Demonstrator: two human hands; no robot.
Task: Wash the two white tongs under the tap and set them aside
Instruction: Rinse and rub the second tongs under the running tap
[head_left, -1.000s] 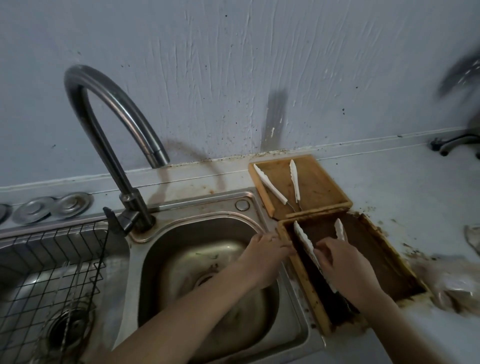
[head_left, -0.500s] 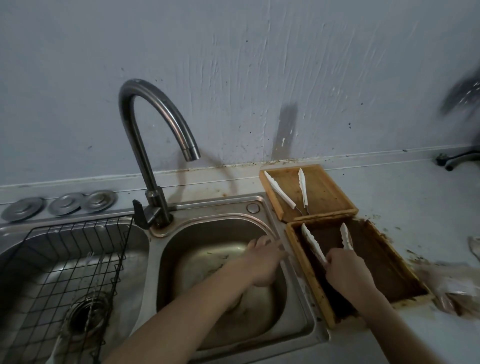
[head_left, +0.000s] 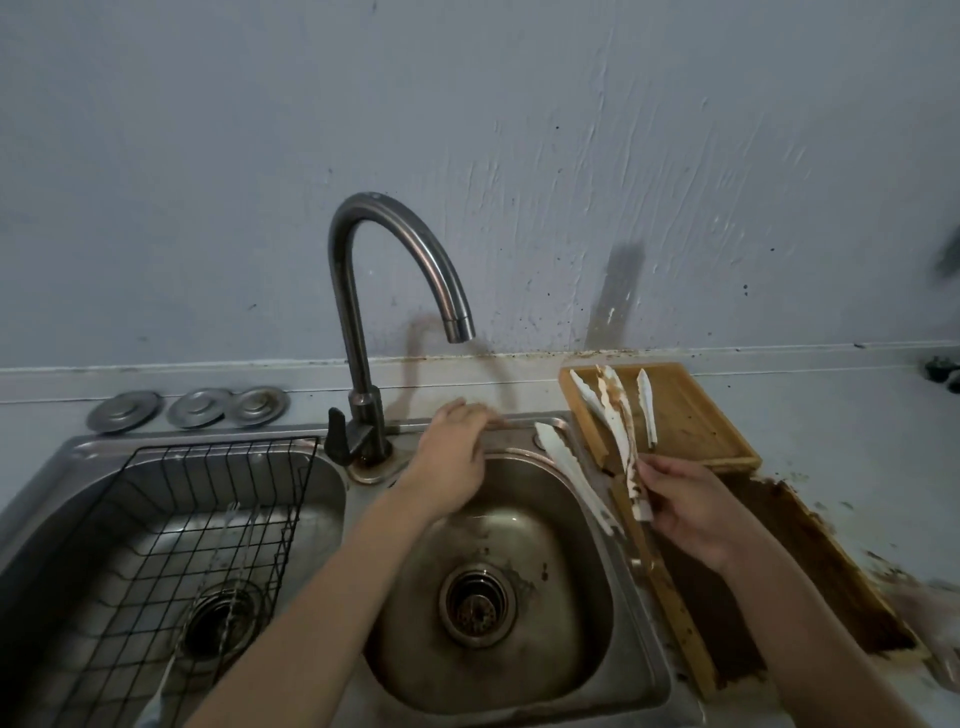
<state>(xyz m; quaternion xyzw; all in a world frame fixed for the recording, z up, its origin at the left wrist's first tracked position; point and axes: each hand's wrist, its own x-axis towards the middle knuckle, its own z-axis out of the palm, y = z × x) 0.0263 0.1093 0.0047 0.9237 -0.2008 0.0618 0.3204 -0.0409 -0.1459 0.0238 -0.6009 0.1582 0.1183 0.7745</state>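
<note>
Stained white tongs in right hand

Dim, flat, bluish-grey light; low contrast overall. Tap throws a soft brown-edged shadow on the wall just right of the spout. Dull highlights on the sink basin and tap curve, no hard glare. Wide-angle bend: counter edge and wire rack bow toward the corners. Motion smear at the far right edge and lower right corner, right of the fingers. Centre reasonably sharp, slightly noisy.
</note>
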